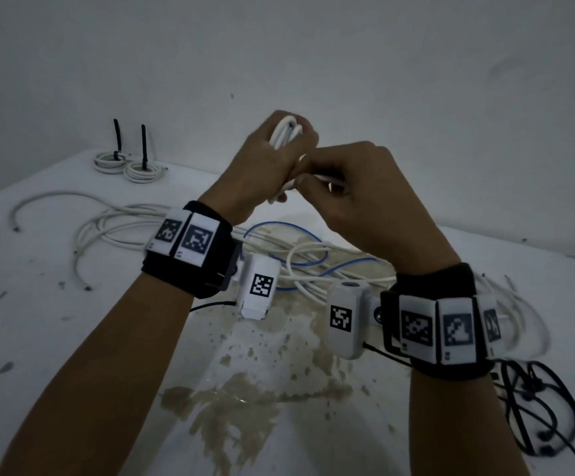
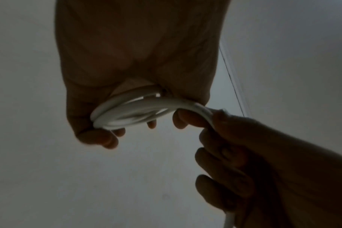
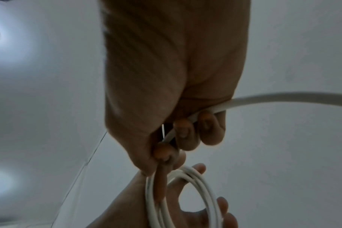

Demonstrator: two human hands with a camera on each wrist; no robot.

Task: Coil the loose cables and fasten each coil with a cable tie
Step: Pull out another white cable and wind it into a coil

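left hand [image 1: 272, 159]: fingers curled round a small white coil [image 3: 187, 199], raised above the table [image 1: 55, 331] so the loops stay stacked
right hand [image 1: 358, 190]: pinching the cable's free run [image 3: 283, 96], feeding the next loop
tied coils [image 1: 126, 164]: far corner, set aside

Both hands are raised above the desk [image 1: 55, 304], close together at the middle of the head view. The left hand [image 1: 265, 166] holds a coil [image 1: 284, 134], and the right hand [image 1: 361, 187], just right of it and touching it, grips the cable's free run [image 3: 283, 97], which leads away to the right. At the far left corner of the desk lie two tied coils [image 1: 124, 164] side by side, each with its tie's tail standing upright. A tangle of loose cables [image 1: 296, 262] spreads across the middle of the desk, beneath the wrists. A heap of cable ties [image 1: 547, 413] lies at the near right edge.
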